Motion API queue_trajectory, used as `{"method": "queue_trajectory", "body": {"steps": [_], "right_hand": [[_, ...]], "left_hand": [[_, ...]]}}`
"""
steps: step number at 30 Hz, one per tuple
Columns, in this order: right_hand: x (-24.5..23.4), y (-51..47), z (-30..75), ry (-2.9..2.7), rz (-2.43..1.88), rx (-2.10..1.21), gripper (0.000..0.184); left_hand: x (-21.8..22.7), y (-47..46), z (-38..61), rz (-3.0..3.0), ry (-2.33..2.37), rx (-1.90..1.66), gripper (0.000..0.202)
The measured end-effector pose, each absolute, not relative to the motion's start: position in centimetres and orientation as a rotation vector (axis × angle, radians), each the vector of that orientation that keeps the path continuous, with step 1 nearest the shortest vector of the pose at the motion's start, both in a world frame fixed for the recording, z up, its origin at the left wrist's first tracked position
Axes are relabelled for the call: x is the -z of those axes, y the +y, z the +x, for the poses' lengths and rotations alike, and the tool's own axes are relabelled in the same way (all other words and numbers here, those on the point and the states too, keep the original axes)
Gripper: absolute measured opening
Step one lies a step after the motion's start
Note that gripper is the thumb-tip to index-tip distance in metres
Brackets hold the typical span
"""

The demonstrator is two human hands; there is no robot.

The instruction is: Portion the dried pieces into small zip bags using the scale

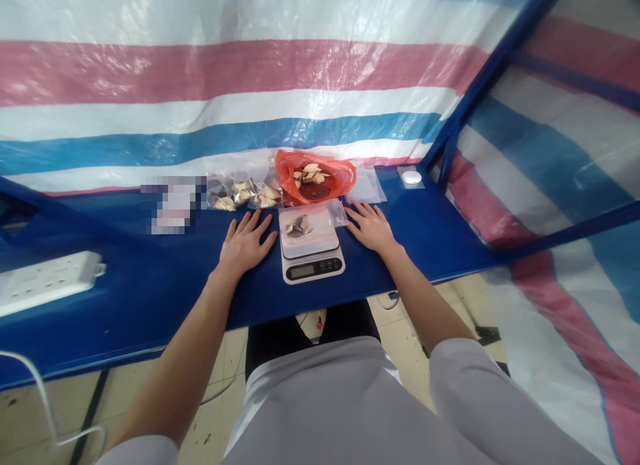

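My left hand [247, 243] lies flat on the blue table, fingers spread, just left of a white kitchen scale [291, 276]. On the other side of the scale, my right hand [371, 226] rests with its fingers apart, holding nothing. A clear plastic bag [320, 228] with a few pale, dark-edged dried slices [299, 226] lies on the scale's platform. Behind it an open orange plastic bag [345, 179] contains more pale slices [313, 174]. Several clear bags filled with slices [244, 191] sit beyond my left fingertips. Flat empty clear bags [367, 183] lie behind my right hand.
A white power strip [47, 281] is at the table's left, with a white cable [37, 378] below. A small white round object [411, 177] lies at the back right. Striped plastic sheeting [225, 71] hangs behind, and a blue frame post [480, 85] rises at right.
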State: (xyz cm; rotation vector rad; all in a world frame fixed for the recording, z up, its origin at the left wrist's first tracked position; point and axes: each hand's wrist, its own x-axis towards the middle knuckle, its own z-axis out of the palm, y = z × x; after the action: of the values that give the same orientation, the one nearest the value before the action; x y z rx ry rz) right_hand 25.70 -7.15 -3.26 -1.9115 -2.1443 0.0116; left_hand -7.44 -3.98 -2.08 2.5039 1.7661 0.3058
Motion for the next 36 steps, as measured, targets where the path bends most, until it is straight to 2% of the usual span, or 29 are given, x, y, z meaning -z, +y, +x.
{"method": "queue_trajectory", "body": {"steps": [5, 9, 15, 19, 26, 30, 36], "right_hand": [[3.4, -7.1, 25.7, -2.111, -1.875, 0.003, 0.045], [2.9, -7.0, 26.1, -1.986, -1.758, -0.056, 0.039], [2.0, -6.5, 25.7, -1.542, -1.456, -0.499, 0.037], [1.9, -6.3, 24.3, -1.283, -1.318, -0.798, 0.046], [1.5, -6.4, 23.2, -1.139, -1.274, -1.027, 0.05], [1.0, -5.9, 23.1, -1.199, -1.227, -1.032, 0.047], [-1.9, -5.0, 23.1, -1.51, -1.144, -0.879, 0.032]], "left_hand": [[2.2, -4.0, -7.5, 2.494, 1.754, -0.397, 0.059], [2.5, -3.6, -7.8, 2.456, 1.691, -0.673, 0.054], [1.0, -3.3, -7.0, 2.399, 1.349, -1.024, 0.052], [0.1, -3.4, -5.6, 2.448, 1.071, -1.002, 0.051], [0.3, -3.5, -4.6, 2.49, 0.951, -0.878, 0.053], [0.1, -3.6, -4.6, 2.495, 0.943, -0.871, 0.052], [-1.4, -3.2, -4.1, 2.371, 0.996, -0.995, 0.051]]}}
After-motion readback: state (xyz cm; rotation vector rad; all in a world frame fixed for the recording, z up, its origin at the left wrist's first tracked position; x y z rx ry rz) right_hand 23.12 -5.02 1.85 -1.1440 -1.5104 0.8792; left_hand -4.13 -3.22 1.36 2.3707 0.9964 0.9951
